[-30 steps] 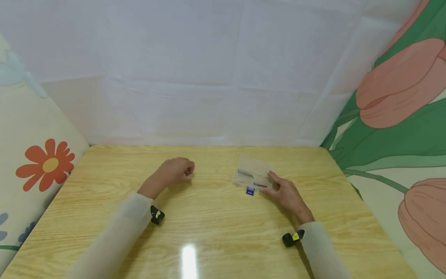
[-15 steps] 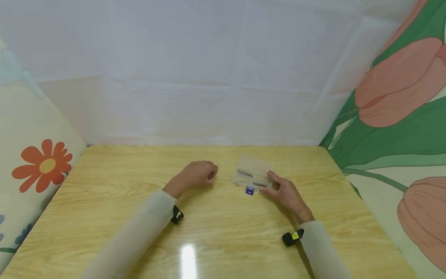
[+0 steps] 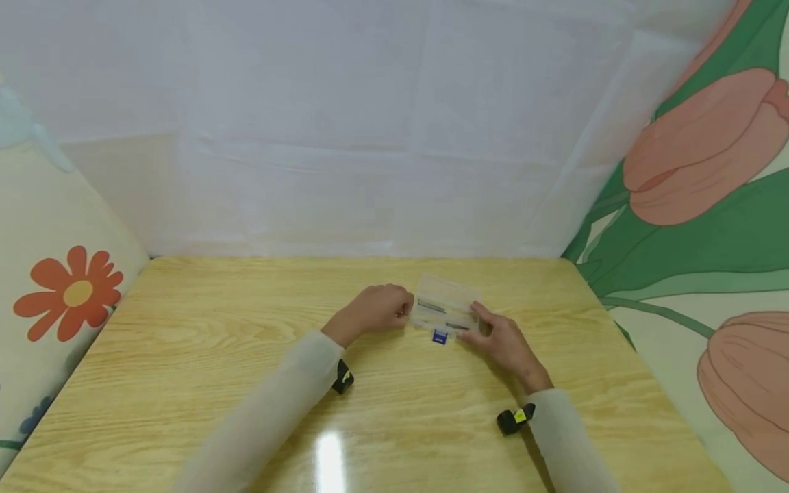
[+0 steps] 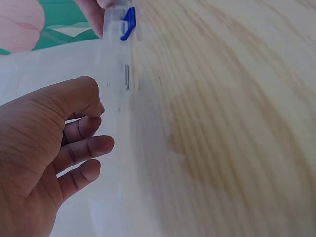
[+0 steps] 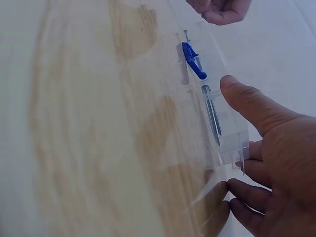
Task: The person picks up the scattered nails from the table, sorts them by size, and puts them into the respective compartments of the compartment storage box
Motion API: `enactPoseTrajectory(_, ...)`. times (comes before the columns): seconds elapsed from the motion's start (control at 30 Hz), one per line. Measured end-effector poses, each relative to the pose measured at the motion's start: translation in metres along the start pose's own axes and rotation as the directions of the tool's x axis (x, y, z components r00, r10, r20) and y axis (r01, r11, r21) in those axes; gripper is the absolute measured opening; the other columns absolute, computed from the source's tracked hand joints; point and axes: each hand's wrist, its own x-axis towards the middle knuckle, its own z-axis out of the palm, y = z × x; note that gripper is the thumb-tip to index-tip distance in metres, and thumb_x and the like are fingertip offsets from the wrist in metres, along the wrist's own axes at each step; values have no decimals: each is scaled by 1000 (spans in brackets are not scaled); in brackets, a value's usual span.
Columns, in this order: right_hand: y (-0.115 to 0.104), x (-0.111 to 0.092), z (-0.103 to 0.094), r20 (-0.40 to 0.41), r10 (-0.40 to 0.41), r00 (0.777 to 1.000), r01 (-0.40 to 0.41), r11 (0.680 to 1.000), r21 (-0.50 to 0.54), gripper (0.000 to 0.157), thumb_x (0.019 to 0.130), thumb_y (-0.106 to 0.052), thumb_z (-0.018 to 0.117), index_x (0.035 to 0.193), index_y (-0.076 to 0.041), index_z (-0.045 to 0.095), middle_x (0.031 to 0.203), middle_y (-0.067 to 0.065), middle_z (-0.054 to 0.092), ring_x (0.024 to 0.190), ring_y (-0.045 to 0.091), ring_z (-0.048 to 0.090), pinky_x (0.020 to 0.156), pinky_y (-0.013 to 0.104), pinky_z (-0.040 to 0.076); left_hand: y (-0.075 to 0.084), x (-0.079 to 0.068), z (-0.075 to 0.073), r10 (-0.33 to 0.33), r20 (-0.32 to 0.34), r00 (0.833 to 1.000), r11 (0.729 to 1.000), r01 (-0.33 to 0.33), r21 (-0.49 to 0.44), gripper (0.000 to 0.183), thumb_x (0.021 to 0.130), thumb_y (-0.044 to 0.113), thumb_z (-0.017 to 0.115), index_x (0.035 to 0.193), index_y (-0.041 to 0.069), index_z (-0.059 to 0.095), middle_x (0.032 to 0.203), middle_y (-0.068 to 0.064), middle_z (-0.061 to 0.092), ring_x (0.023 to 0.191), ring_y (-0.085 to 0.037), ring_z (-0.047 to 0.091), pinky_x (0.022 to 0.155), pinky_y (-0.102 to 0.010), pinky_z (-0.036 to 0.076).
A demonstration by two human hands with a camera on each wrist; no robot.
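Observation:
A clear plastic compartment box [image 3: 451, 293] sits on the table right of centre, with a blue latch [image 3: 440, 337] on its near side. Inside lie several thin grey metal pins [image 5: 211, 113], headed and pointed like nails. My right hand [image 3: 507, 350] grips the box's right end, thumb on the near edge and fingers round the side. Close by the box's left end is my left hand [image 3: 374, 313], its fingers curled and the thumb tip bent in towards the index finger [image 4: 79, 129]. No object shows in it; the spot between thumb and index finger is hidden.
The wood-grain table [image 3: 246, 301] runs back to a white cloth [image 3: 308, 137]. Flower-printed cloths hang at the left [image 3: 68, 205] and right [image 3: 690, 260]. A black wrist camera [image 3: 343, 377] sits on the left sleeve, another camera [image 3: 513, 419] on the right.
My left hand has moved right across the table, from well left of the box to right beside its left end, fingers still curled. My right hand and the box have stayed put.

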Motion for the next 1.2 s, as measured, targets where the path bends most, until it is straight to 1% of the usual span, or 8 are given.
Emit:
enactPoseTrajectory(0.2, 0, 2, 1, 1, 10, 1000, -10, 1000, 9, 83, 93, -44, 76, 158, -10, 39, 160, 19, 37, 144, 41, 38, 116, 56, 26, 8, 12, 1, -22, 18, 1000, 998, 23, -54, 20, 92, 1, 58, 79, 17, 55, 72, 4, 47, 62, -9, 36, 57, -27, 32)
enactPoseTrajectory(0.4, -2, 2, 3, -3, 8, 1000, -8, 1000, 11, 84, 92, -46, 76, 158, -9, 39, 157, 21, 39, 141, 42, 41, 115, 57, 28, 12, 16, 0, -61, 34, 998, 996, 63, -57, 17, 91, 2, 60, 83, 17, 59, 76, 3, 55, 65, -11, 45, 60, -28, 39)
enactPoseTrajectory(0.63, -2, 3, 2, -1, 17, 1000, -17, 1000, 3, 83, 92, -44, 77, 158, -11, 39, 159, 18, 38, 144, 41, 37, 116, 56, 26, 12, 20, 0, -64, 36, 997, 997, 65, -44, 16, 91, 5, 64, 83, 18, 60, 77, 5, 57, 67, -11, 48, 61, -28, 42)
enactPoseTrajectory(0.8, -2, 3, 3, 8, 11, 1000, -11, 1000, -9, 83, 92, -42, 77, 158, -10, 39, 159, 19, 37, 145, 41, 36, 116, 56, 26, 13, 21, 3, -72, 42, 997, 997, 73, -36, 15, 91, 6, 66, 83, 18, 62, 78, 6, 58, 69, -12, 51, 63, -28, 44)
enactPoseTrajectory(1.0, -3, 1, 2, 9, 8, 1000, -8, 1000, -10, 83, 92, -42, 77, 158, -9, 39, 159, 19, 37, 145, 41, 36, 116, 55, 26, 14, 21, 7, -58, 31, 998, 997, 60, -53, 8, 93, 8, 67, 89, 15, 66, 82, 5, 59, 72, -13, 53, 66, -29, 47)
enactPoseTrajectory(1.07, -4, 2, 1, 7, 8, 1000, -8, 1000, -9, 83, 93, -43, 76, 159, -9, 38, 160, 18, 37, 144, 40, 37, 116, 55, 26, 15, 20, 6, -56, 17, 998, 998, 56, -35, 4, 94, 11, 66, 94, 14, 68, 87, 4, 61, 75, -12, 54, 67, -29, 48)
enactPoseTrajectory(1.13, -4, 2, -2, 4, 6, 1000, -6, 1000, -10, 84, 93, -44, 75, 159, -10, 37, 159, 19, 37, 143, 40, 38, 116, 56, 26, 17, 19, 1, -62, 0, 998, 998, 62, 0, 6, 96, 14, 65, 100, 13, 71, 92, 3, 63, 77, -12, 57, 67, -29, 50)
enactPoseTrajectory(1.2, -5, 4, -4, 1, -4, 1000, 4, 1000, -11, 83, 93, -44, 75, 160, -11, 37, 155, 21, 44, 136, 40, 47, 115, 56, 30, 17, 16, -5, -78, -11, 997, 996, 79, 46, 13, 98, 18, 64, 107, 13, 72, 98, 2, 64, 81, -12, 59, 67, -29, 51)
